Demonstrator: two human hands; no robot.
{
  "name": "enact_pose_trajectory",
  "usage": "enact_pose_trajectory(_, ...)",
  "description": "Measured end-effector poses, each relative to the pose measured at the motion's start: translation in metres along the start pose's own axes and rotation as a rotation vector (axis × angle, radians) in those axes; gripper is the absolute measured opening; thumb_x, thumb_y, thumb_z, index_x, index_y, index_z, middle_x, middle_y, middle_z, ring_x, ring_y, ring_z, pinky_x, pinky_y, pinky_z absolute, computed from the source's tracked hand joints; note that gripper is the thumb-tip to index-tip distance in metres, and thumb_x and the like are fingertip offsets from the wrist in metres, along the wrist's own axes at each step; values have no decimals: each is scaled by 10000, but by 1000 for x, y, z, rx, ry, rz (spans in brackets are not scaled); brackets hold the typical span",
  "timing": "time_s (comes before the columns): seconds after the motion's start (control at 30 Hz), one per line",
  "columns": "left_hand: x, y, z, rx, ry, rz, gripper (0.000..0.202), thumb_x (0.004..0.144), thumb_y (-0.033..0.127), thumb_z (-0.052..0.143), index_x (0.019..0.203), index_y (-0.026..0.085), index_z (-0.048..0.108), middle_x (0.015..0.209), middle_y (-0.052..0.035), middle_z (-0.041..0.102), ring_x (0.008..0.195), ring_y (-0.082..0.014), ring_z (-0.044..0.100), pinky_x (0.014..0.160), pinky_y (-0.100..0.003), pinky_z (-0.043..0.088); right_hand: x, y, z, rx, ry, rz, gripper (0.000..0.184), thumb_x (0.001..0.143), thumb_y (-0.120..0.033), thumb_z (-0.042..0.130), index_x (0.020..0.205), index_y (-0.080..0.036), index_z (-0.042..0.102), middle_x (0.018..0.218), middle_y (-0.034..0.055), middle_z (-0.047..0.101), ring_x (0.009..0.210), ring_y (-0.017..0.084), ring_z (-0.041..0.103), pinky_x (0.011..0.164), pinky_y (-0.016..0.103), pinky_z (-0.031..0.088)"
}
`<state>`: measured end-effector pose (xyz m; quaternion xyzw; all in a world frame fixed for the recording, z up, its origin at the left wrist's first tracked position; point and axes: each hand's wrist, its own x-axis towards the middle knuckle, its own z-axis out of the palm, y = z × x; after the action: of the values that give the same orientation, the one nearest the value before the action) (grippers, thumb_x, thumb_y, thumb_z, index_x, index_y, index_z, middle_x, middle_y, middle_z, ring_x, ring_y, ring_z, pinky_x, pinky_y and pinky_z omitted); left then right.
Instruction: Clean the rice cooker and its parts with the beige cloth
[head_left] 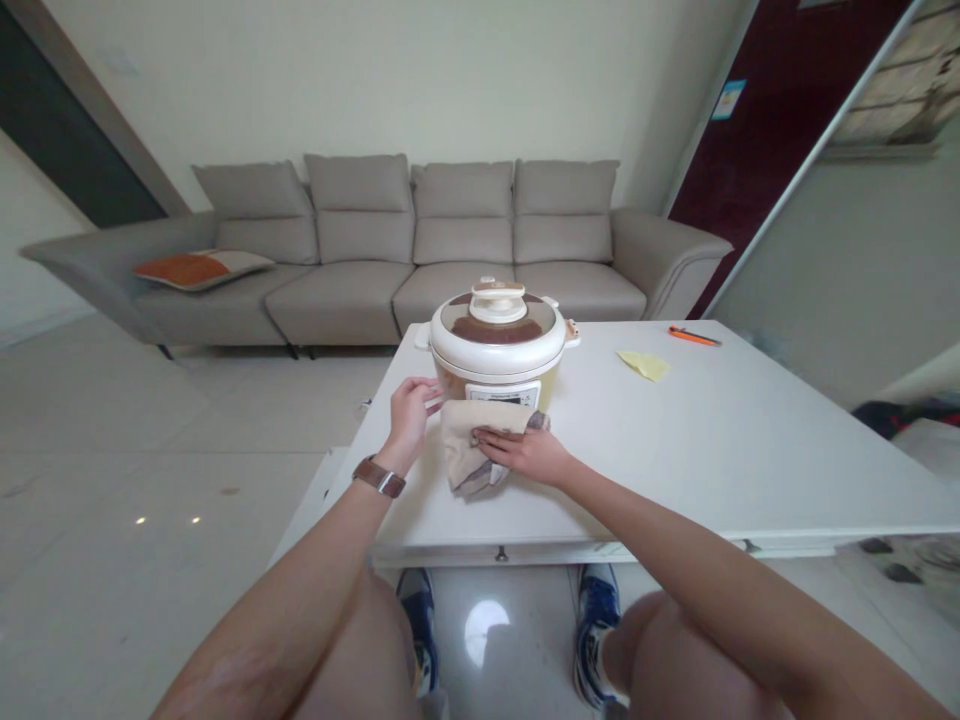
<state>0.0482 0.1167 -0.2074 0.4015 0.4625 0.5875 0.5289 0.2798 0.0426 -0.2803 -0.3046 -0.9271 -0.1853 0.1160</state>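
Note:
A white and light-brown electric pressure cooker (495,350), with a dark panel in its lid and a handle on top, stands upright on the white table (637,450). In front of its lower body is a folded beige cloth (461,440) with grey-brown patches. My right hand (529,453) holds this cloth against the cooker's front, fingers laid across it; part of the control panel shows above. At the cooker's left side, my left hand (411,415) has its fingers apart and holds nothing. Whether its fingertips touch the cooker, I cannot tell.
A crumpled yellow cloth or paper (643,365) and an orange utility knife (694,337) lie on the table to the right. Behind the table stands a grey sofa (465,235) with an orange and white cushion (202,268). A drawer knob (502,553) is on the table's near side.

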Motion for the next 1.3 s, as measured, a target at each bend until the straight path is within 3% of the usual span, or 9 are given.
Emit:
enact_pose_trajectory(0.17, 6, 1, -5, 13, 50, 20, 184, 587, 242, 604, 762, 189, 624, 974, -69, 713, 814, -189, 652, 659, -282, 519, 26, 6, -43, -73, 134, 103, 510, 975, -67, 511, 1468, -183, 577, 1625, 120, 479, 1525, 238, 436, 1047, 387, 497)
enact_pose_trajectory(0.37, 8, 1, -13, 16, 24, -8, 184, 599, 261, 621, 767, 187, 628, 1027, -73, 710, 886, -216, 690, 744, -326, 555, 12, 25, -82, -32, 275, 438, 638, 838, -133, 611, 1471, -214, 588, 1603, 118, 516, 1564, 318, 358, 1203, 508, 323)
enact_pose_trajectory(0.5, 5, 0, -14, 38, 13, -5, 177, 595, 270, 636, 751, 187, 635, 1027, -71, 708, 894, -221, 687, 744, -329, 551, 2, 52, -88, 149, 511, 854, 491, 901, -232, 519, 1370, -161, 646, 1461, 169, 649, 1409, 327, 559, 1100, 469, 464)
enact_pose_trajectory(0.63, 3, 0, -8, 30, 4, -18, 173, 593, 269, 629, 746, 189, 632, 986, -60, 699, 862, -213, 684, 733, -323, 541, 8, 72, -98, 306, 539, 1177, 381, 937, -353, 488, 1105, -114, 731, 1075, 193, 794, 1004, 347, 742, 867, 430, 565)
enact_pose_trajectory(0.77, 2, -3, 5, 8, -13, -18, 186, 578, 274, 624, 743, 186, 628, 912, -51, 689, 801, -192, 665, 705, -308, 523, 35, 58, -121, 234, 467, 876, 383, 887, -204, 513, 1206, -172, 722, 1275, 147, 752, 1220, 317, 680, 1059, 445, 492)
enact_pose_trajectory(0.9, 3, -8, 16, -2, -16, -30, 196, 564, 270, 617, 742, 188, 620, 816, -40, 671, 779, -189, 651, 679, -298, 511, 78, 36, -148, 158, 169, 560, 388, 868, -151, 561, 1210, -230, 726, 1330, 100, 731, 1371, 317, 582, 1165, 491, 386)
enact_pose_trajectory(1.03, 3, -12, 20, -11, 0, -52, 207, 540, 248, 611, 739, 190, 614, 773, -25, 650, 730, -171, 624, 647, -282, 496, 102, 49, -168, 67, 55, 745, 287, 906, -221, 559, 1127, -204, 740, 1184, 135, 773, 1109, 329, 709, 962, 407, 502)
enact_pose_trajectory(1.2, 1, -15, 21, 0, -23, -65, 217, 538, 241, 625, 748, 186, 625, 766, -14, 637, 709, -153, 607, 651, -279, 499, 91, 93, -180, 13, -12, 1023, 327, 928, -274, 538, 1159, -181, 750, 1142, 184, 777, 1003, 342, 723, 841, 375, 513)
enact_pose_trajectory(1.3, 1, -17, 22, 9, -29, -73, 224, 539, 250, 630, 752, 184, 618, 770, -8, 628, 701, -148, 605, 645, -278, 498, 85, 107, -183, 67, -63, 990, 343, 903, -278, 574, 1177, -173, 751, 1160, 175, 777, 1019, 326, 716, 846, 356, 508)
